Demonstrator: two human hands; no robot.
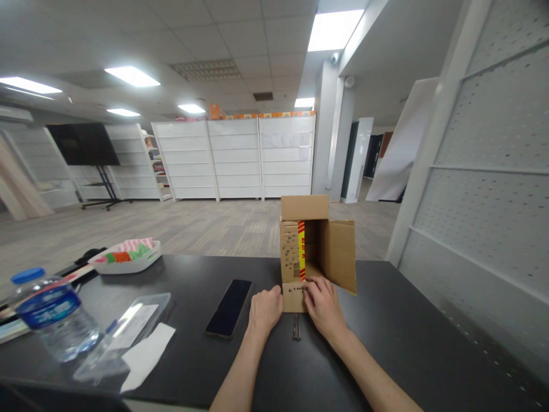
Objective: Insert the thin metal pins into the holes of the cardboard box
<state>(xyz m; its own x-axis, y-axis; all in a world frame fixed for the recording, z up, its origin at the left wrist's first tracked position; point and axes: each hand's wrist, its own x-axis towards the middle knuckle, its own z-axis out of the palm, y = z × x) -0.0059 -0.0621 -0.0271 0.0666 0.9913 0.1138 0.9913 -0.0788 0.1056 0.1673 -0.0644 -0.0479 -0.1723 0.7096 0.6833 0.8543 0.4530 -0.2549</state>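
Note:
A cardboard box lies on the black table, its opening facing me and its flaps spread. The front flap has a row of small holes, and the left flap shows many dark dots. My left hand is closed at the left edge of the front flap, thumb on top, gripping it. Bent and pressed together, the fingers of my right hand touch the right end of the hole row; whatever they pinch is too small to make out. Several thin metal screws or nails lie just before the flap.
Left of my hands is a black phone. Farther left are a clear plastic case, white paper, a water bottle and a white basket with colourful packets. A perforated panel stands along the right side.

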